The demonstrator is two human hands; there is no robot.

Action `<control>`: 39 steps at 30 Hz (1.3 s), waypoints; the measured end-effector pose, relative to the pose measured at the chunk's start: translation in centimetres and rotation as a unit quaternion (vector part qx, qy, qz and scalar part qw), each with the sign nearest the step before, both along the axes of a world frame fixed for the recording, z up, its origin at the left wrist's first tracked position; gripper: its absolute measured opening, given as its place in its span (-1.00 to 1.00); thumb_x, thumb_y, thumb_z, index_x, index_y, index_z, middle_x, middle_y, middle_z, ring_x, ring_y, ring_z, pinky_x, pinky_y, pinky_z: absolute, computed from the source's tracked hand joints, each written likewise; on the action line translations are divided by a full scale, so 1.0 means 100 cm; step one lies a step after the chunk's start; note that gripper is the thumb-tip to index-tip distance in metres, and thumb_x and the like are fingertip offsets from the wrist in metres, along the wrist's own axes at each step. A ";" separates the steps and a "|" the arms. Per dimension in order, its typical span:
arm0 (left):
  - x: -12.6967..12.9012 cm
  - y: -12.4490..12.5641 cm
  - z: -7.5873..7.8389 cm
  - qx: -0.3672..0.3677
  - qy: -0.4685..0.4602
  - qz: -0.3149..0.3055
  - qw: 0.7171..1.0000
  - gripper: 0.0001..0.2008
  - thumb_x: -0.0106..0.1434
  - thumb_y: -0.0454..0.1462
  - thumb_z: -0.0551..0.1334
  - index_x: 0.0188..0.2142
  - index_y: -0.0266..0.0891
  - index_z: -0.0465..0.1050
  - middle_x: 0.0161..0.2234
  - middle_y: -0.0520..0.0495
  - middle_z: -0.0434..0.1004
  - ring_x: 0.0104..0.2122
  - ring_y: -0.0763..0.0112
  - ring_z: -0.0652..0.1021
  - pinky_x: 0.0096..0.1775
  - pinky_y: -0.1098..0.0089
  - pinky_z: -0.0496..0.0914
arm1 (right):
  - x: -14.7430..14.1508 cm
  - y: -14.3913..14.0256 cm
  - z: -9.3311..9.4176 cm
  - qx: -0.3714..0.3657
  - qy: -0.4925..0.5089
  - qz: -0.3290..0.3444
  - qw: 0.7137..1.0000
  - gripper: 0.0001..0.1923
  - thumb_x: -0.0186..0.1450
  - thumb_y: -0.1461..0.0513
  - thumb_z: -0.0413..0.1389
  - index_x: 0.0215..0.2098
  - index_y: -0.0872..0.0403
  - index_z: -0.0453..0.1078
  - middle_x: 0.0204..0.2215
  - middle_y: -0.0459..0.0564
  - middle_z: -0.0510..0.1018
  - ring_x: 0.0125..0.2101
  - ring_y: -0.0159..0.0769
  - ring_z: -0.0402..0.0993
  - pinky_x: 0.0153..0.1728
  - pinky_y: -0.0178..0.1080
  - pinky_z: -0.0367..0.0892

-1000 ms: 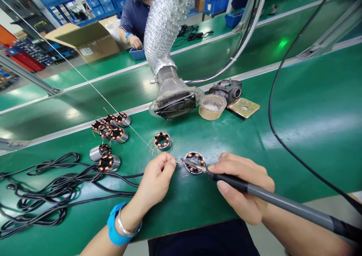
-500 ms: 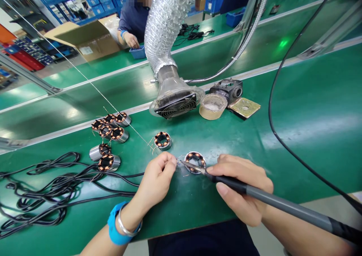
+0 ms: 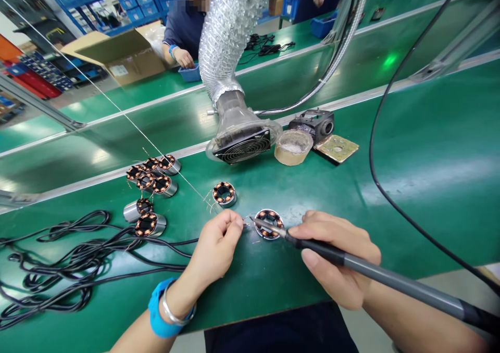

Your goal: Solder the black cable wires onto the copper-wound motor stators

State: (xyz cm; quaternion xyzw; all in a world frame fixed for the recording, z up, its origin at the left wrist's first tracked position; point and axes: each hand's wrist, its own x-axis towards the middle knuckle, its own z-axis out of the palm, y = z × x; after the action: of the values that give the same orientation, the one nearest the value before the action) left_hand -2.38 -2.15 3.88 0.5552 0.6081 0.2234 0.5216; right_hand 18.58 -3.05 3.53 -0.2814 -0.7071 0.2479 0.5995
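Observation:
My right hand (image 3: 339,256) is wrapped round a soldering iron (image 3: 363,275). The iron's tip lies over a motor stator (image 3: 269,224), a steel ring with copper coils, and points at my left hand (image 3: 219,246). That hand is closed in a pinch on the stripped end of a black cable (image 3: 172,245), with short thin wires (image 3: 246,223) poking out just short of the tip. A thin pale wire (image 3: 156,147), seemingly solder, slants down from the upper left to the same fingers. Whether they grip it is hidden. Another stator (image 3: 224,193) stands just behind.
Several stators (image 3: 156,176) stand at the left behind coiled black cables (image 3: 78,259). A fume hose with a fan (image 3: 244,145) hangs over the bench, beside a tape roll (image 3: 294,147) and iron stand (image 3: 316,124). A co-worker's hand (image 3: 183,57) is at a blue bin (image 3: 190,73).
The iron and my right hand have shifted slightly right, drawing the tip a little back from the wires. My left hand stays put. Another person's hand has appeared at the top right.

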 end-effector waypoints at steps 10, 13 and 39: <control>0.000 0.001 0.002 -0.003 -0.009 0.001 1.000 -0.65 0.32 -0.05 0.04 -0.41 -0.30 0.16 -0.53 0.08 0.04 -0.51 0.59 0.10 -0.45 0.53 0.07 | -0.001 0.000 0.001 0.004 0.003 -0.004 1.000 -0.71 0.14 0.39 0.03 -0.17 0.20 0.42 -0.52 0.00 0.43 -0.57 -0.41 0.28 -0.57 -0.28 0.20; 0.000 0.001 0.002 -0.003 -0.015 0.002 1.000 -0.67 0.32 -0.06 0.05 -0.41 -0.30 0.16 -0.53 0.08 0.05 -0.50 0.59 0.10 -0.45 0.53 0.07 | -0.001 0.001 0.001 0.010 0.009 -0.007 1.000 -0.67 0.13 0.40 0.03 -0.13 0.20 0.42 -0.47 0.02 0.46 -0.55 -0.40 0.29 -0.56 -0.26 0.21; -0.014 0.001 0.006 -0.019 -0.087 -0.192 0.977 -0.59 0.36 0.02 0.03 -0.34 -0.32 0.22 -0.43 0.03 0.17 -0.42 0.55 0.18 -0.35 0.49 0.13 | -0.025 0.017 -0.024 0.109 -0.136 0.035 0.984 -0.71 0.26 0.46 0.05 -0.08 0.12 0.39 -0.46 -0.02 0.48 -0.48 -0.39 0.34 -0.42 -0.29 0.32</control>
State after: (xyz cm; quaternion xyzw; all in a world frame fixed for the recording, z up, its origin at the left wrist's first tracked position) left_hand -3.73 -2.06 4.45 0.6300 0.4469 0.1551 0.6159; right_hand 16.10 -1.38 1.09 -0.2206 -0.8141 0.1496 0.5159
